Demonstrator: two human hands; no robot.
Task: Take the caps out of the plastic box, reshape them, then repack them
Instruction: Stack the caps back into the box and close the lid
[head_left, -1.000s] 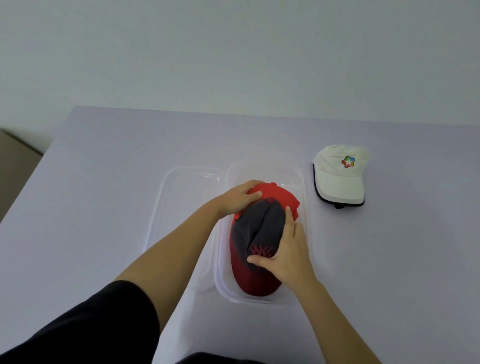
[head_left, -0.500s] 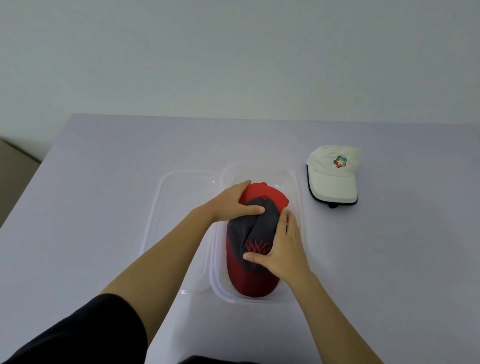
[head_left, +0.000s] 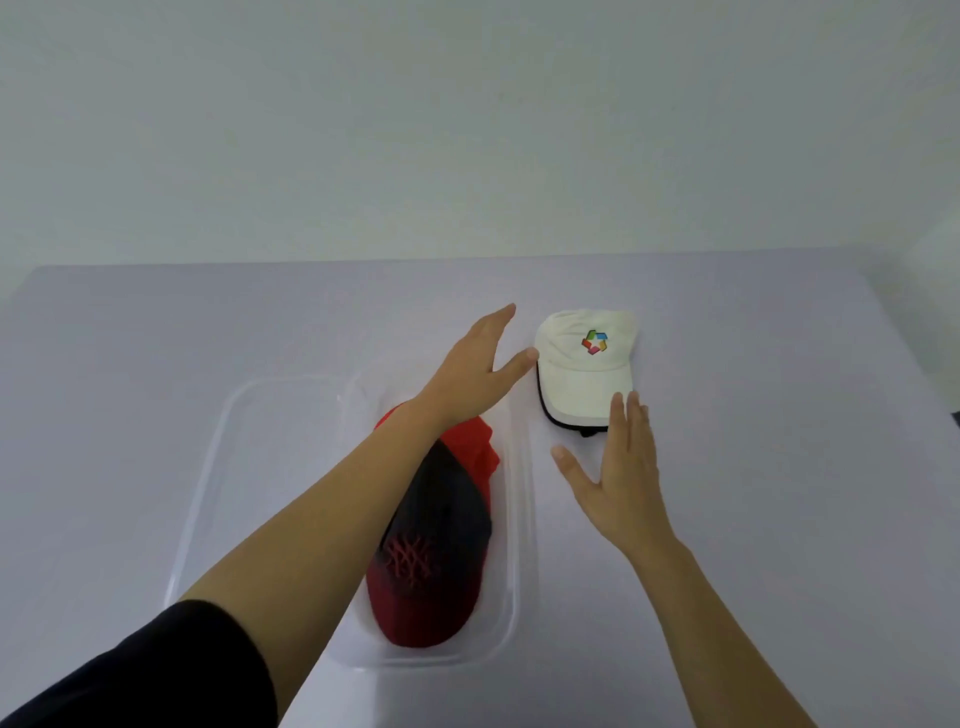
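You have let go of the red and dark cap (head_left: 436, 540), which half a second ago sat under both your palms; it now lies packed in the right-hand clear plastic box (head_left: 511, 613), and both hands have moved out toward the white cap (head_left: 584, 366) on the bench (head_left: 779, 467). Your left hand (head_left: 475, 364) is open, fingers (head_left: 511, 366) released, thumb tip touching or just short of the white cap's left edge. Your right hand (head_left: 618, 480) is open too, fingertips at the brim, grasping nothing yet. I judge one cap repacked and the white one next. Beside the box lies a second clear tray or lid (head_left: 218, 467), empty as far as you can see. Nothing blocks the white cap, though your left forearm crosses over the packed cap.
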